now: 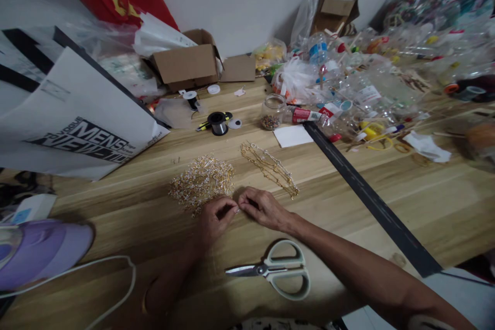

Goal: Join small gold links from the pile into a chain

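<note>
My left hand (217, 219) and my right hand (263, 207) meet fingertip to fingertip over the wooden table, both pinched closed. Between them is something small, partly shiny, too tiny to name. Just beyond my left hand lies a pile of gold and clear beaded pieces (203, 180). Farther right, past my right hand, gold beaded chains (270, 169) are laid out in loose strands. A pair of scissors with pale handles (273, 269) rests on the table nearer to me, below my right hand, its blades pointing left.
A spool of wire (218, 124) and a glass jar of beads (273, 112) stand farther back. A white paper bag (85, 113) and a purple iron (46, 252) are on the left. Plastic bottles (367, 93) heap at the back right, near a long black strip (367, 196).
</note>
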A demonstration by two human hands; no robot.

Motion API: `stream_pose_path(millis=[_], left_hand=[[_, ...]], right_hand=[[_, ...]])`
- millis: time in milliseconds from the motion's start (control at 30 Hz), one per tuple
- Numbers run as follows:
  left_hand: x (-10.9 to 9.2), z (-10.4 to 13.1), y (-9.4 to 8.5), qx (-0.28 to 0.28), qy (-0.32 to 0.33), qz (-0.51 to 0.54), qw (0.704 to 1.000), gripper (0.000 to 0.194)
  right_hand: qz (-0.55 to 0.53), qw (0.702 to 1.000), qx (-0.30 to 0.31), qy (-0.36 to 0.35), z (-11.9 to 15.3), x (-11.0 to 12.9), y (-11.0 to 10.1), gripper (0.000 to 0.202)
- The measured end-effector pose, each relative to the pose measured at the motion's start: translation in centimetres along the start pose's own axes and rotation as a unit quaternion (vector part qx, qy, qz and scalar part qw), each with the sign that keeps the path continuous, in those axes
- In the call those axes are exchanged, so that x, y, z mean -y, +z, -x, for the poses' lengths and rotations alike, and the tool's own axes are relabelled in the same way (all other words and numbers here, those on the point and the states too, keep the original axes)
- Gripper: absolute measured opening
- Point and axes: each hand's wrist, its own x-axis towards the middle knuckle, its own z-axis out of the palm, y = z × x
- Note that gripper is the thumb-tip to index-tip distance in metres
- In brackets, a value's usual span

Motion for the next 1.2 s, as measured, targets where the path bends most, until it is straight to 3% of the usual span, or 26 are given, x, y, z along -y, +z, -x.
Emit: stream_pose_path(millis=[333,533,700,867,1200], left_hand=[[-0.28,-0.01,-0.14,-0.003,0.011,0.002,1.000,0.016],[-0.11,-0.28,0.02,-0.023,0.027,0.059,0.998,0.014],[-0.02,-0.25,0.15,-0.022,-0.040,0.138,0.989,0.010],[-0.54,-0.23,-0.09,-0.004,-0.110,0.154,0.982,0.014],[-0.80,-0.15,-0.08,-0.009,-0.127,0.180,0.975,0.019]], right_hand=[[-0.018,1.000,-0.004,0.001,-0.02,-0.19,0.10,0.010],[-0.034,0.999,-0.009,-0.008,-0.03,-0.19,0.10,0.010],[-0.034,0.999,-0.011,-0.015,-0.09,-0.13,0.05,0.010],[-0.033,0.999,-0.006,-0.009,-0.05,-0.02,-0.03,0.009],[-0.034,0.999,-0.006,-0.014,-0.09,-0.14,0.00,0.012]])
